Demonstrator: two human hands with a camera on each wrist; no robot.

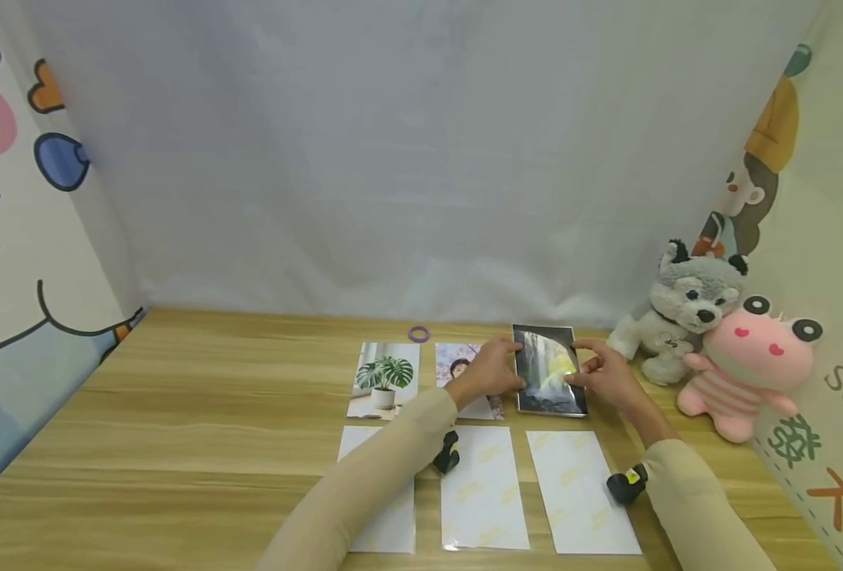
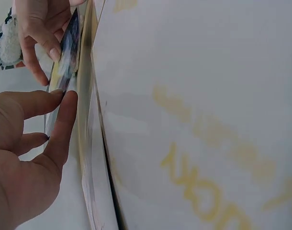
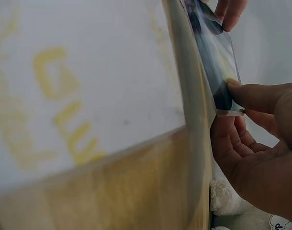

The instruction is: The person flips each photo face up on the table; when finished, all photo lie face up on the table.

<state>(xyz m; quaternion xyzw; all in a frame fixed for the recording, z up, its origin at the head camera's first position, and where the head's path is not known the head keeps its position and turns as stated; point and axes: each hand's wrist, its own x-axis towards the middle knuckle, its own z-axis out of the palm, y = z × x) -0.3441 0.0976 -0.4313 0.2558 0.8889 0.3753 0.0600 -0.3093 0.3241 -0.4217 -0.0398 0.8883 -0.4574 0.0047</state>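
Note:
A glossy waterfall photo (image 1: 551, 377) with a clear film edge lies at the far right of the rows of sheets. My left hand (image 1: 491, 369) pinches its left edge, and my right hand (image 1: 609, 382) holds its right edge. In the right wrist view, the right thumb (image 3: 256, 96) lies on the face of the photo (image 3: 215, 62), with fingers at its edge. The left wrist view has the left thumb and forefinger close together at the edge of the photo (image 2: 64, 67). Partly behind my left hand is a portrait photo (image 1: 453, 354); left of it lies a plant photo (image 1: 385, 381).
White sheets with faint yellow print lie in the front row: a left one (image 1: 385, 523), a middle one (image 1: 481, 492) and a right one (image 1: 581, 496). A purple ring (image 1: 419, 334) lies behind the photos. A grey plush dog (image 1: 685, 309) and pink plush frog (image 1: 749, 365) sit at right.

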